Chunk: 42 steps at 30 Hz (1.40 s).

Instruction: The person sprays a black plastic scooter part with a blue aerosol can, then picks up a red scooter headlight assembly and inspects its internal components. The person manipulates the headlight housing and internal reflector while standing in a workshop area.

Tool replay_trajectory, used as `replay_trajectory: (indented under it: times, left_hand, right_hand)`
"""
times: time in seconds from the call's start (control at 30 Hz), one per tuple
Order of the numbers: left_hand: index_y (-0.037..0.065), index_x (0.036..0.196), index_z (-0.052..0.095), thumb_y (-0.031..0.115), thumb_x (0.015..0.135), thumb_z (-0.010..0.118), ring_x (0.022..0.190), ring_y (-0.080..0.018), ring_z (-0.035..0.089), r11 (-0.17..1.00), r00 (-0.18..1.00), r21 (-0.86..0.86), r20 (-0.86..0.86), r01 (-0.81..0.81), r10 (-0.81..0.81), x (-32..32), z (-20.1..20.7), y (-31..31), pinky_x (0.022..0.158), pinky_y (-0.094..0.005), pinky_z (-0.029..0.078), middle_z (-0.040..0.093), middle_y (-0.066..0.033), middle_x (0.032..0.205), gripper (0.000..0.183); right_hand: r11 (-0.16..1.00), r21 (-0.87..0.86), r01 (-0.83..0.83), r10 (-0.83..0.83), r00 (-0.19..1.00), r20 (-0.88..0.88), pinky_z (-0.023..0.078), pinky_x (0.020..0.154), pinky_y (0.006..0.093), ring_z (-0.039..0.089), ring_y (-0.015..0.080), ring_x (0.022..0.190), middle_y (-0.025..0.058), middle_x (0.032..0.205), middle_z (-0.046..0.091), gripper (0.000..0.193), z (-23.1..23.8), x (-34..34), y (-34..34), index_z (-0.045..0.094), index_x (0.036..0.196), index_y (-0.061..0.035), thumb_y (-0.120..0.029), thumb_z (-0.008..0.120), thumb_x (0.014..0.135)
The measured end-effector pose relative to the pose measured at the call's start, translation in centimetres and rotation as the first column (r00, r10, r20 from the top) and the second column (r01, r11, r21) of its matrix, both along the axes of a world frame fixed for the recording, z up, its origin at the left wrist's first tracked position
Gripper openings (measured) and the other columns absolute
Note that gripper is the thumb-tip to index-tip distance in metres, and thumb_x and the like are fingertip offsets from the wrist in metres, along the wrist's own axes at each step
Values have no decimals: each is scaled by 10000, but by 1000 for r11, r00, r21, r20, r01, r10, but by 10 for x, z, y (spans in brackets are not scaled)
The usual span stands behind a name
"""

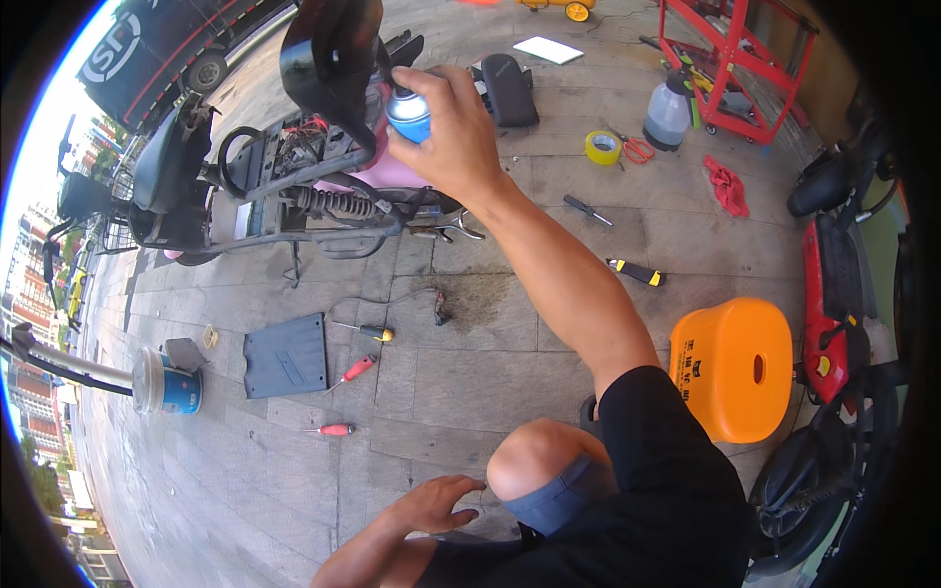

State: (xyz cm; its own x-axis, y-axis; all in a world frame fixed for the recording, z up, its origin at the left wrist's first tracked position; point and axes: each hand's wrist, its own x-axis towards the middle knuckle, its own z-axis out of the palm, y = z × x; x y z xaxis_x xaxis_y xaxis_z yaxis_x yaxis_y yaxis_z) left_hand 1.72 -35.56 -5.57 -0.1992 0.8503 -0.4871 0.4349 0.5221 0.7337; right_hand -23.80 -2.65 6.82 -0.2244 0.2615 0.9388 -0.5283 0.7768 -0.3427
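Note:
My right hand [456, 137] is raised at the top middle with its fingers wrapped round a blue spray can [407, 120] with a silvery top. The forefinger reaches toward the can's top. Close by the can is a black backrest [331, 61] on a bent tube, part of a partly stripped electric scooter [304, 181] with its frame, spring shock absorber [338, 203] and pink bodywork [392, 171] exposed. Low in the picture, beside my bent knee [534, 459], my left hand [441, 502] is open and holds nothing, its fingers loosely curved.
Screwdrivers [356, 368], a dark flat panel [285, 356], a utility knife [637, 272] and scissors [637, 149] lie on the paving. An orange stool [720, 367] stands right, a bucket [162, 382] left. Behind are a pump sprayer [668, 113] and a red tool cart [730, 59].

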Motion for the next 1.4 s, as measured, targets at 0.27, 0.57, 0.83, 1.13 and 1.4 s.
replay_trajectory:
  times: [0.27, 0.57, 0.83, 1.13, 1.4]
  left_hand:
    - [37, 1302, 541, 240, 878, 683, 1141, -393, 582, 997, 1000, -71, -6, -5, 5, 0, -7, 17, 981, -463, 469, 622, -198, 1189, 492]
    - [50, 1355, 530, 256, 882, 657, 1204, -370, 567, 995, 999, -101, -37, 16, -20, 0, -33, 21, 1017, -458, 461, 603, -194, 1285, 531]
    - [44, 1353, 545, 298, 885, 650, 1197, -364, 581, 980, 997, -197, -83, -12, -4, -6, -50, 8, 1016, -445, 466, 620, -197, 1264, 543]
    - [33, 1329, 559, 288, 869, 650, 1198, -365, 587, 978, 986, -207, -163, -14, -21, -3, -73, 15, 1019, -445, 469, 626, -201, 1274, 533]
    - [6, 1321, 559, 259, 874, 638, 1224, -373, 567, 968, 983, -243, -182, -57, 12, 5, -59, 25, 1043, -448, 451, 607, -210, 1300, 520]
  right_hand:
    - [986, -66, -155, 153, 988, -33, 520, 838, 470, 611, 367, 993, 139, 1130, 543, 670, 4, 5, -2, 576, 1258, -221, -141, 844, 649]
    - [968, -31, -250, 249, 968, -31, 535, 837, 435, 620, 340, 978, 120, 1122, 553, 659, 26, 20, -3, 585, 1262, -202, -123, 839, 660]
    - [958, -104, -267, 278, 955, 103, 518, 886, 426, 600, 356, 1048, 133, 1148, 565, 656, 2, 54, 9, 575, 1279, -150, -100, 825, 675]
    - [933, -107, -345, 350, 937, 27, 513, 910, 400, 607, 334, 1071, 140, 1172, 576, 658, 43, 70, 15, 565, 1288, -129, -88, 817, 682]
    - [915, -92, -394, 401, 911, 91, 517, 932, 416, 606, 344, 1073, 140, 1182, 582, 660, 76, 53, 7, 550, 1294, -148, -124, 813, 688]
